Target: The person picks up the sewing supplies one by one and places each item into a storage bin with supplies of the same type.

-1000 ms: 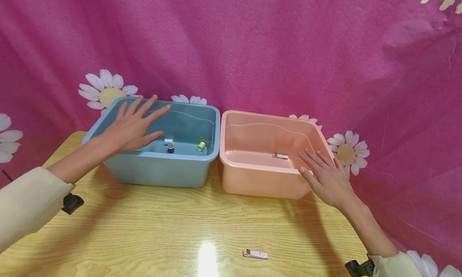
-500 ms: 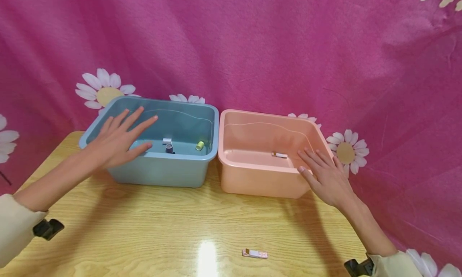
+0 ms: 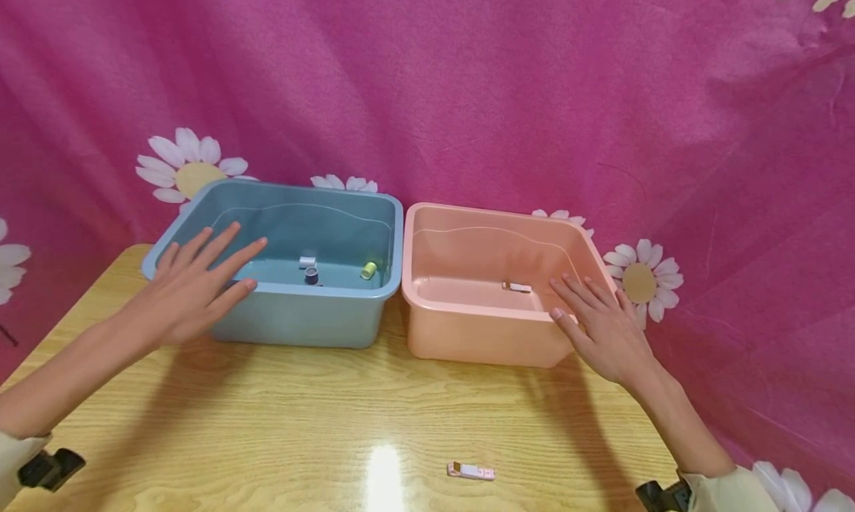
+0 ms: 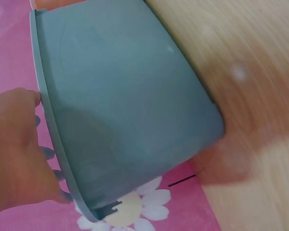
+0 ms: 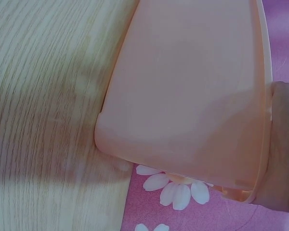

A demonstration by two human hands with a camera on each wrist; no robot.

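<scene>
My left hand (image 3: 190, 289), fingers spread and holding nothing, hovers over the near left corner of the blue bin (image 3: 294, 315). Inside that bin lie a white spool (image 3: 307, 263), a dark spool (image 3: 311, 275) and a yellow-green spool (image 3: 369, 270). At the pink bin (image 3: 487, 337), my right hand (image 3: 604, 334) reaches across the near right corner of the rim with straight fingers and an empty palm. A nail clipper (image 3: 517, 286) lies on the pink bin's floor. Another nail clipper (image 3: 470, 471), pink and white, is on the table near its front.
Both bins stand side by side at the back of the wooden table (image 3: 320, 408). Behind them hangs a magenta cloth (image 3: 427, 89) printed with white daisies. Black straps with a small mount (image 3: 50, 467) sit at the wrists.
My left hand has drawn back toward the left and nearer to me, from over the blue bin's inside to its near left corner. The right hand has stayed in place.
</scene>
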